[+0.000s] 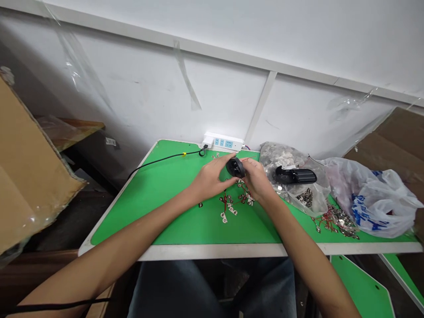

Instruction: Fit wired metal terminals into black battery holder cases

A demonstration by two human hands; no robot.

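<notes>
A small black plastic housing (pixel 235 168), its hollow end facing me, is held above the green table. My left hand (pixel 208 179) grips its left side, thumb below and fingers above. Closed on the right side is my right hand (pixel 259 180), its fingertips partly hidden. A thin red wire (pixel 249 157) sticks out by the right fingers; I cannot tell whether it joins the housing. Under the hands lie small metal contact pieces (pixel 228 204), some with red wires. To the right, a black ridged plastic part (pixel 296 176) rests on a clear plastic bag (pixel 281 157).
A white power strip (pixel 223 142) with a plugged-in adapter and black cable (pixel 162 157) stands against the wall. A pile of metal pieces (pixel 342 221) lies near a white plastic bag (pixel 386 201). Cardboard (pixel 36 176) flanks the green table (pixel 122 216) at left.
</notes>
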